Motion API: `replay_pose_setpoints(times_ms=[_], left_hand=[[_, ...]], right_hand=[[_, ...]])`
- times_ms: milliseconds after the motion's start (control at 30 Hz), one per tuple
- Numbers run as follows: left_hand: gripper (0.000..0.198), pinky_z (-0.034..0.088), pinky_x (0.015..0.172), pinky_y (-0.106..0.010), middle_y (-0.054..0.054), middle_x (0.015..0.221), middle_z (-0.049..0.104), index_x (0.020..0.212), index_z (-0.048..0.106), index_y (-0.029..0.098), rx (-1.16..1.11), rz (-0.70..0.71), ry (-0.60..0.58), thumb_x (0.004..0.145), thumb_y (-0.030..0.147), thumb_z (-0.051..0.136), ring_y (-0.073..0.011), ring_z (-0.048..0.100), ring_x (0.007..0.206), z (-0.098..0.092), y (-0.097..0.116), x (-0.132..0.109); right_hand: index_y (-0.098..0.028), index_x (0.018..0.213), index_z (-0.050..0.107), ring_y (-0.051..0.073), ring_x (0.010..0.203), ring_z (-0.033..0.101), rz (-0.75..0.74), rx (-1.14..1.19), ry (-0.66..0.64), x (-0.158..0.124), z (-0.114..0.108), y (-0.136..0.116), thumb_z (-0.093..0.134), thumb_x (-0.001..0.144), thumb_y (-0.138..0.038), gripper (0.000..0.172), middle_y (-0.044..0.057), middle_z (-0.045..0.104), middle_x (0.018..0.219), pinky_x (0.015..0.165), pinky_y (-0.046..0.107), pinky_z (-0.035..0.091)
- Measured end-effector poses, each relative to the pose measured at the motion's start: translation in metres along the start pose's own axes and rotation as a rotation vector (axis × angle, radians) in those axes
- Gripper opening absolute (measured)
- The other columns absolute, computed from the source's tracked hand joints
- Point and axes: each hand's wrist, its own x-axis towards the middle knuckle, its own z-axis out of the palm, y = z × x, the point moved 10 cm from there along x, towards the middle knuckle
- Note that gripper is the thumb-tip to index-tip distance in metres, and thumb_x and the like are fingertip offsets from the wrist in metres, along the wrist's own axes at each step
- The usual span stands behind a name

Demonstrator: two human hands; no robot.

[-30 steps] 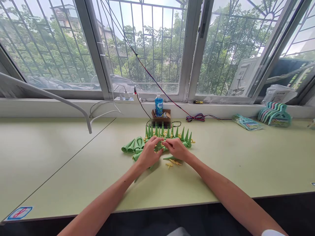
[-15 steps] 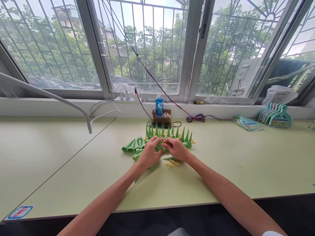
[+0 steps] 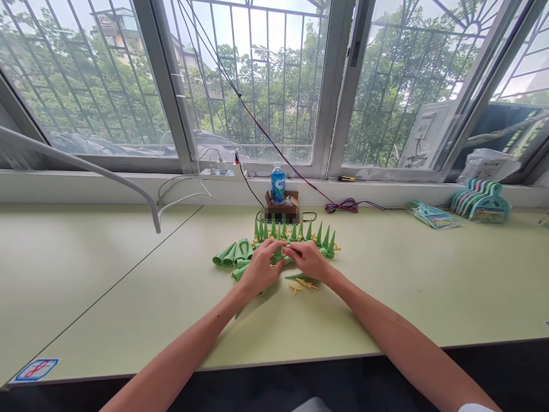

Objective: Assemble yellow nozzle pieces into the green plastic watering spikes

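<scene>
Take the meeting point of the two hands as the centre of the clock, with twelve toward the window. There, a green cone (image 3: 278, 252) stands upright over the tabletop (image 3: 386, 274). The left hand (image 3: 261, 266) curves its grip around this cone, fingers on the far side and thumb on the near side; whether they press it firmly, I cannot tell. The right hand (image 3: 309, 258) has its fingertips pressed together just beside the cone; if a small part is between them, it is hidden.

The main risk, I judge, is slipping: if the left grip is loose and the right one pushes sideways, the cone could tilt or turn. A second risk comes from crowding. The standing cones (image 3: 326, 237) run from eleven to two o'clock, near the knuckles, so a quick lift could knock some over. The lying cones (image 3: 223, 257) at nine o'clock could roll if the left wrist brushes them. At five o'clock, the loose yellow pieces (image 3: 306, 284) lie near the right wrist, which could sweep them away.
</scene>
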Motion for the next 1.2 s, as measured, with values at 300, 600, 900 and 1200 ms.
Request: replay_pose_setpoints(times_ms=[300,600,900,1200], left_hand=[[0.036,0.053,0.080,-0.034,-0.005,0.106,0.060,0.111,0.060,0.022,0.024,0.001,0.028,0.077,0.010,0.060,-0.0196,0.061,0.095,-0.0039,0.0035,0.0011],[0.035,0.053,0.081,-0.033,-0.006,0.109,0.061,0.112,0.060,0.022,0.033,-0.007,0.009,0.078,0.011,0.059,-0.0202,0.061,0.098,-0.0009,0.0012,0.0009],[0.037,0.052,0.082,-0.033,-0.005,0.110,0.060,0.113,0.060,0.023,0.016,-0.028,-0.007,0.078,0.012,0.060,-0.0207,0.060,0.100,0.0026,-0.0033,0.0000],[0.036,0.052,0.078,-0.031,-0.005,0.110,0.060,0.112,0.060,0.022,0.011,-0.024,-0.001,0.078,0.011,0.061,-0.0200,0.060,0.097,0.0031,-0.0019,-0.0011]], right_hand=[[-0.017,0.083,0.059,0.010,0.050,0.036,0.012,0.101,0.009,-0.0019,-0.0019,-0.0030,0.053,0.090,-0.035,0.019,-0.005,0.045,0.055,0.053,0.023,0.031],[-0.018,0.075,0.055,0.010,0.051,0.035,0.036,0.094,-0.003,-0.0017,0.0014,0.0036,0.052,0.090,-0.032,0.020,-0.005,0.045,0.056,0.052,0.022,0.029],[-0.019,0.070,0.051,0.009,0.050,0.033,0.044,0.077,0.000,-0.0026,0.0015,0.0044,0.052,0.090,-0.029,0.022,-0.005,0.042,0.054,0.052,0.022,0.027],[-0.018,0.067,0.049,0.009,0.050,0.032,0.036,0.040,0.001,-0.0025,0.0019,0.0046,0.049,0.091,-0.031,0.027,-0.005,0.044,0.055,0.052,0.023,0.026]])
